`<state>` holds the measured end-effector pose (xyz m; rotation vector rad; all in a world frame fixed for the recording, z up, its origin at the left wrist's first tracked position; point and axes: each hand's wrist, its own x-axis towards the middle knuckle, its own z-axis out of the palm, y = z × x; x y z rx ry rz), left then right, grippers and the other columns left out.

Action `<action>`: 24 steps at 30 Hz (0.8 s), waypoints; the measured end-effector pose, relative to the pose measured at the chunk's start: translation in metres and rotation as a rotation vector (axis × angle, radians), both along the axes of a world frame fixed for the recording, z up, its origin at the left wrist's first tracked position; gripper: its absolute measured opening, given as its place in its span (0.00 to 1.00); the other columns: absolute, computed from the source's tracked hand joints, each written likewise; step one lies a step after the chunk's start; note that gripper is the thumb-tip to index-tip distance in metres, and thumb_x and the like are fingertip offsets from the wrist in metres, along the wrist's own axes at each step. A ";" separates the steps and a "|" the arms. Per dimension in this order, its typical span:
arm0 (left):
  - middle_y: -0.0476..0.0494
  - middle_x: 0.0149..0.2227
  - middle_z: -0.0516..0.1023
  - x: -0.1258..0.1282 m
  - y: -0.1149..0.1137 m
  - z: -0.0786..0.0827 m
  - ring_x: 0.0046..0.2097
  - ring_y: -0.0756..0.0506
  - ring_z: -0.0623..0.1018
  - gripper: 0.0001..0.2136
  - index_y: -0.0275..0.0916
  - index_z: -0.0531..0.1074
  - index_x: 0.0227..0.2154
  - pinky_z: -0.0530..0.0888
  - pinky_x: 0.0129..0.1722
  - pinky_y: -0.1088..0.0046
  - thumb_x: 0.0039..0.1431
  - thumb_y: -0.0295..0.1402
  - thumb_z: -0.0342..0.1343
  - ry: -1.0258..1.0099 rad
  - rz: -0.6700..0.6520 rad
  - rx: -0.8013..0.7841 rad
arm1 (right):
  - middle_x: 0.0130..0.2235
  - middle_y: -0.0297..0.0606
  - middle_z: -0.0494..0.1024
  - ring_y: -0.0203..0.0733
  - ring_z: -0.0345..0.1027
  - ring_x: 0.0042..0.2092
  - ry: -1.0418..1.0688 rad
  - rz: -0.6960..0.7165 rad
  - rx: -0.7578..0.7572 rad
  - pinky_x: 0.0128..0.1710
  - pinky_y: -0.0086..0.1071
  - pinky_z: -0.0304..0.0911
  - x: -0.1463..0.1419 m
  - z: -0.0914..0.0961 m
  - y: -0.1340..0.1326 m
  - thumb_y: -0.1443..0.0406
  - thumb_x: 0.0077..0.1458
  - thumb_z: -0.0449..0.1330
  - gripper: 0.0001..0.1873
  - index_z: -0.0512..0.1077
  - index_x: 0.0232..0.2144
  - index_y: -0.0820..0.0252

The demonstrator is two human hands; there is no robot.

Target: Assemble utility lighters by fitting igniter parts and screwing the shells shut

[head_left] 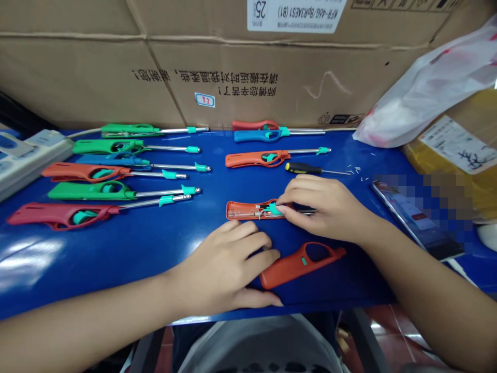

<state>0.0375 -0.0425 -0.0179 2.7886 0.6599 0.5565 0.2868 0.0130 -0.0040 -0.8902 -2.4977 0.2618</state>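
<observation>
An opened orange lighter half lies on the blue table, its inner parts and teal trigger showing. My right hand is over its right end, fingers pinched on the teal trigger piece. My left hand rests flat on the table, fingers spread, fingertips touching the loose orange lighter cover that lies near the front edge.
Several assembled long-nosed lighters in green, blue, orange and red lie in a row at left and three more at back centre. A black-handled screwdriver lies beside them. Cardboard boxes wall the back; a plastic bag sits right.
</observation>
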 end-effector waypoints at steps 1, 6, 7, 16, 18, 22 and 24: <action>0.42 0.39 0.79 0.001 -0.001 -0.001 0.39 0.41 0.75 0.21 0.37 0.77 0.46 0.72 0.40 0.62 0.64 0.51 0.58 0.013 0.010 -0.032 | 0.35 0.40 0.80 0.42 0.72 0.39 -0.001 -0.002 0.000 0.41 0.36 0.65 0.000 0.001 0.000 0.62 0.67 0.57 0.10 0.76 0.36 0.58; 0.41 0.42 0.76 -0.004 0.003 -0.001 0.43 0.41 0.76 0.13 0.36 0.74 0.45 0.74 0.44 0.63 0.66 0.41 0.60 0.047 0.038 -0.197 | 0.35 0.39 0.79 0.42 0.72 0.38 -0.006 -0.004 -0.007 0.41 0.36 0.65 0.000 0.003 0.000 0.63 0.66 0.57 0.10 0.77 0.35 0.59; 0.41 0.43 0.76 -0.006 0.005 0.000 0.44 0.40 0.76 0.12 0.35 0.73 0.45 0.74 0.45 0.63 0.66 0.39 0.60 0.054 0.030 -0.206 | 0.35 0.39 0.79 0.42 0.72 0.38 -0.005 -0.003 -0.009 0.40 0.36 0.65 0.001 0.003 0.000 0.63 0.66 0.57 0.10 0.77 0.35 0.59; 0.46 0.40 0.74 -0.028 0.018 0.020 0.35 0.46 0.76 0.15 0.38 0.75 0.43 0.73 0.35 0.72 0.51 0.22 0.62 0.199 0.107 -0.365 | 0.33 0.39 0.80 0.42 0.72 0.37 0.017 -0.012 0.016 0.41 0.36 0.65 0.007 0.008 0.003 0.64 0.66 0.58 0.10 0.77 0.34 0.59; 0.48 0.40 0.75 -0.031 0.020 0.025 0.34 0.47 0.76 0.16 0.40 0.75 0.42 0.72 0.33 0.73 0.49 0.23 0.61 0.237 0.124 -0.415 | 0.33 0.39 0.80 0.42 0.72 0.37 0.016 -0.008 0.013 0.40 0.36 0.65 0.007 0.007 0.004 0.65 0.66 0.58 0.10 0.78 0.34 0.60; 0.50 0.37 0.76 -0.033 0.023 0.029 0.35 0.47 0.76 0.13 0.40 0.75 0.39 0.71 0.34 0.73 0.48 0.24 0.61 0.237 0.119 -0.416 | 0.33 0.38 0.80 0.41 0.71 0.36 0.038 0.009 0.012 0.39 0.35 0.65 0.007 0.004 0.004 0.65 0.65 0.59 0.09 0.78 0.34 0.60; 0.50 0.36 0.77 -0.032 0.026 0.029 0.35 0.47 0.76 0.11 0.39 0.75 0.37 0.71 0.34 0.73 0.48 0.25 0.61 0.220 0.118 -0.396 | 0.33 0.38 0.79 0.41 0.71 0.36 0.057 0.026 -0.011 0.39 0.35 0.64 0.007 0.003 0.003 0.64 0.65 0.60 0.09 0.77 0.34 0.60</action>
